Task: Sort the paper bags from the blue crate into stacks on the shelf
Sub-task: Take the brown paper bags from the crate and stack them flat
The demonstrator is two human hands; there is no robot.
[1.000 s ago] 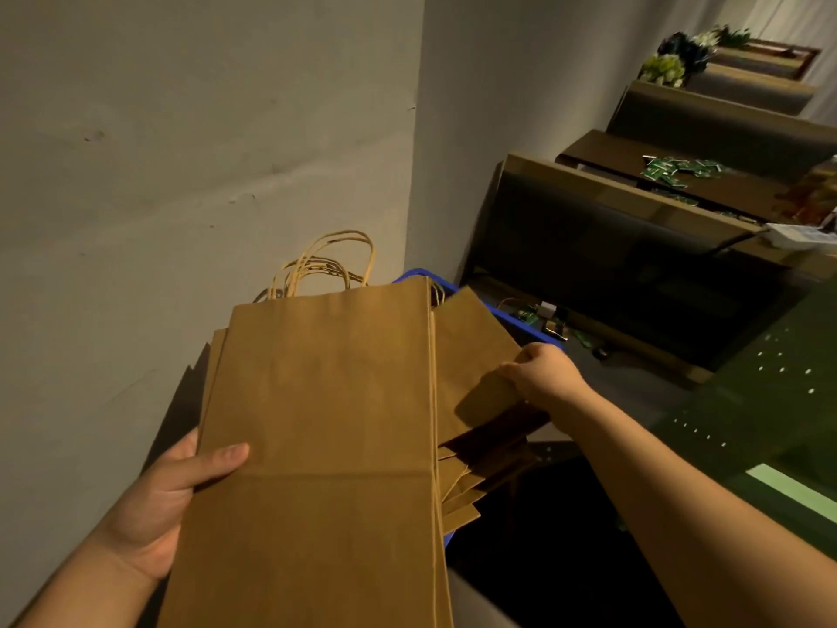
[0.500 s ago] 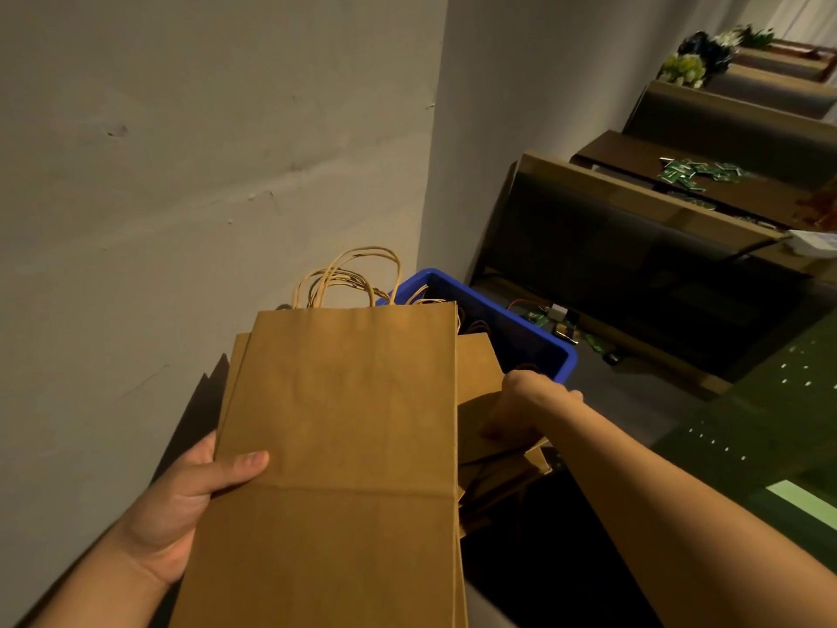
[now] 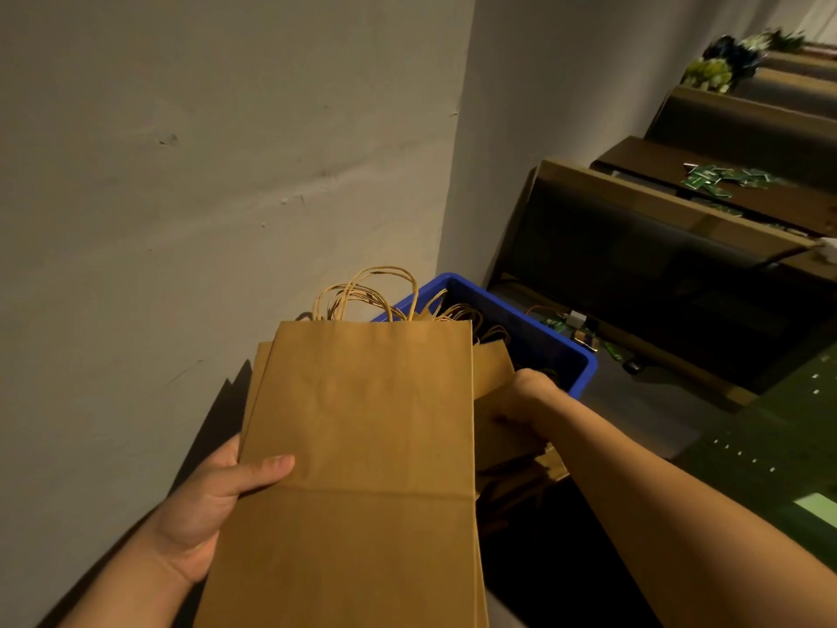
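brown kraft paper bags point(image 3: 358, 451), a flat bundle with handles up, sit pinched in the left hand point(image 3: 213, 491) at 7 o'clock, thumb on top, fingers underneath. right hand point(image 3: 521, 407) at 3 o'clock has dropped lower than a second ago and now grips a smaller bag point(image 3: 491, 371) at the near edge of the blue crate point(image 3: 543, 324), fingers curled round it. crate sits at 1 o'clock, more bags and handles inside. judgement: mid-pick, still gathering; nothing stacked yet, target shelf not identifiable. benches point(image 3: 634, 237) at 2 o'clock.
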